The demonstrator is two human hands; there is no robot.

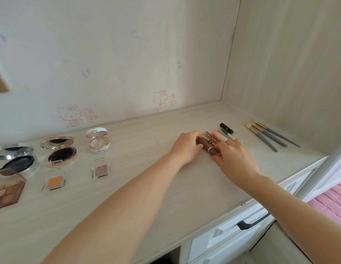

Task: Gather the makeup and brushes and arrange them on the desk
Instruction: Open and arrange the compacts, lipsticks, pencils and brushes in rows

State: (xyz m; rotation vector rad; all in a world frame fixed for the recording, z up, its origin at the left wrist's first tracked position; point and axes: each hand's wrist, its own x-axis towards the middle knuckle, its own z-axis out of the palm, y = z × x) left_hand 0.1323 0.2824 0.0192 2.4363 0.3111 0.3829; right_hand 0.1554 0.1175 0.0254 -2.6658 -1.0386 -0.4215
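Brown lip gloss tubes [209,144] lie bunched side by side on the pale wood-grain desk [139,197], one showing white capitals "COLO…" before the right hand [233,159] cuts the word off. The left hand [186,147] presses on the tubes' left ends with fingers together; the right hand's fingers spread flat over their right ends. Three grey-handled brushes [268,135] lie well apart to the right. Open compacts [58,150] and small eyeshadow pans [100,170] sit left; print by the pan is unreadable.
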